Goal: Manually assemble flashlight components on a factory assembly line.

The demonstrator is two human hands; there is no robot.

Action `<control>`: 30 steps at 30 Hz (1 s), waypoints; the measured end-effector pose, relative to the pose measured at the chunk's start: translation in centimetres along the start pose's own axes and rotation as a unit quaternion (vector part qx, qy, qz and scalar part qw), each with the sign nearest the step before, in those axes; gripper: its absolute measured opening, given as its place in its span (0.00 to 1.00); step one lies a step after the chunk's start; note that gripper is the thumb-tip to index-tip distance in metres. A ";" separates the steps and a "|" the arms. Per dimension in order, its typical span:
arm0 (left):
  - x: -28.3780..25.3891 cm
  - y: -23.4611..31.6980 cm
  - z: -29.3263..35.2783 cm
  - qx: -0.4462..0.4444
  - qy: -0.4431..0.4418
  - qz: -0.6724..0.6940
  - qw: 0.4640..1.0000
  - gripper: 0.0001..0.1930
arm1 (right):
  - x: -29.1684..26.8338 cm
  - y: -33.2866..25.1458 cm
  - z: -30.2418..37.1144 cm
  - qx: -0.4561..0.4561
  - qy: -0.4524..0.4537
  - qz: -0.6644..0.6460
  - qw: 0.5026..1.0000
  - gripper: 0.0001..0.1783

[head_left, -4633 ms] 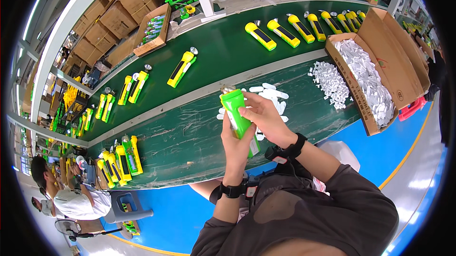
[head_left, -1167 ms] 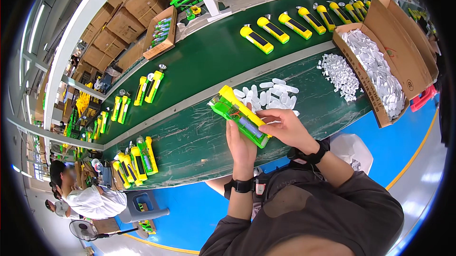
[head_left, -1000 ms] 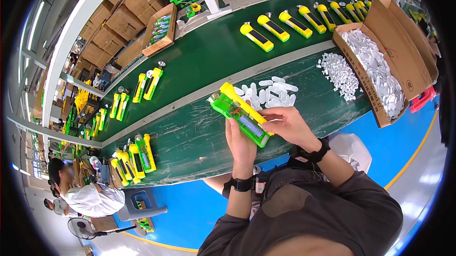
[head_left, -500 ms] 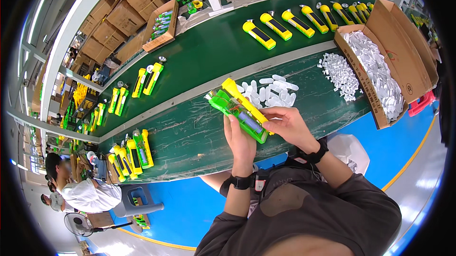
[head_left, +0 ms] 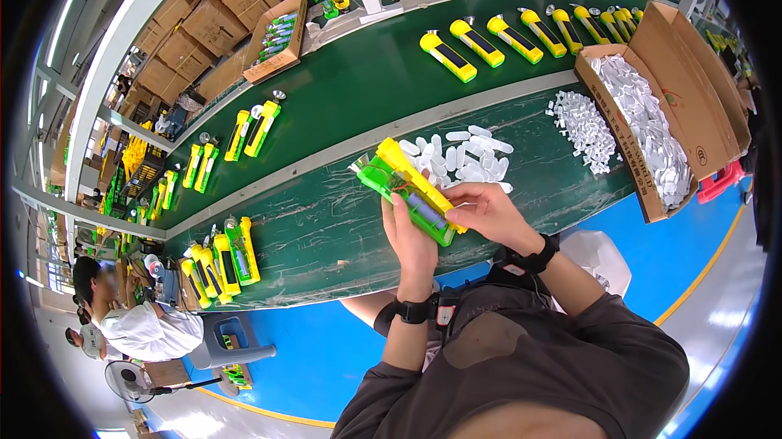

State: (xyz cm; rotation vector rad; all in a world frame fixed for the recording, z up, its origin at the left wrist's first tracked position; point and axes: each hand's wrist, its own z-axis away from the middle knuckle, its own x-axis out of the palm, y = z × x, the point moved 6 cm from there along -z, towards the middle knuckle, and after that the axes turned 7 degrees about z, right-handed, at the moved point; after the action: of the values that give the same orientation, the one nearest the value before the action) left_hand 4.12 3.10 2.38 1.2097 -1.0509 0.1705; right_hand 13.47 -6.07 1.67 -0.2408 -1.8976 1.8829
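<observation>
- Flashlight, green and yellow with its casing apart, is held up over the near part of the green workbench, left of the right hand.
- Its long axis runs slantwise: the lamp end points far and left, the tail end near and right.
- The green half lies on the near left side, its inside turned up; the yellow half runs alongside it on the far right side, roughly parallel.
- Between them show reddish wires and a bluish cylinder lying along the same axis.
- The left hand is closed under and around the green half, thumb against its near side; most of those fingers are hidden beneath.
- The right hand pinches the near end of the yellow half, covering part of it; its exact fingertip contact is hard to make out.
- The flashlight's underside is out of sight, and the wire ends are too small to follow.
- Beyond, the white oval pieces are partly covered by the flashlight and right hand.
- At far right, the open carton hides part of the row of finished-looking flashlights.
</observation>
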 end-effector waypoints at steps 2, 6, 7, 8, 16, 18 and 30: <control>-0.3 -0.1 0.0 -0.010 0.026 0.013 1.000 0.23 | 0.6 -0.4 0.3 -0.047 -0.013 0.064 0.997 0.18; -2.1 -0.6 -0.3 -0.044 0.063 -0.037 0.996 0.18 | 1.6 -1.2 1.1 -0.079 -0.008 0.126 0.989 0.18; -2.4 -0.8 -0.3 -0.047 0.069 -0.057 0.995 0.18 | 1.8 -1.2 1.2 -0.078 -0.008 0.125 0.989 0.18; -2.5 -0.8 -0.2 -0.048 0.069 -0.057 0.995 0.18 | 2.0 -1.5 1.3 -0.095 -0.007 0.151 0.984 0.18; -3.0 -0.7 0.5 -0.086 -0.050 -0.132 0.986 0.22 | 0.1 -0.5 0.7 -0.119 -0.031 0.196 0.973 0.16; -3.8 -0.7 0.5 -0.088 -0.019 -0.094 0.991 0.23 | -2.3 0.5 -0.8 -0.028 -0.030 0.286 0.957 0.14; -3.5 0.1 0.5 -0.083 -0.008 -0.084 0.993 0.25 | -5.4 0.7 -5.2 -0.176 0.081 0.638 0.745 0.16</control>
State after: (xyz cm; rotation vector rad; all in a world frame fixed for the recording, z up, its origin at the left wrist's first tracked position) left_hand 1.87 4.10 -0.18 1.1439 -0.9526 -0.0566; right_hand 20.34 -3.66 -0.20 -2.2164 -2.0653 1.9430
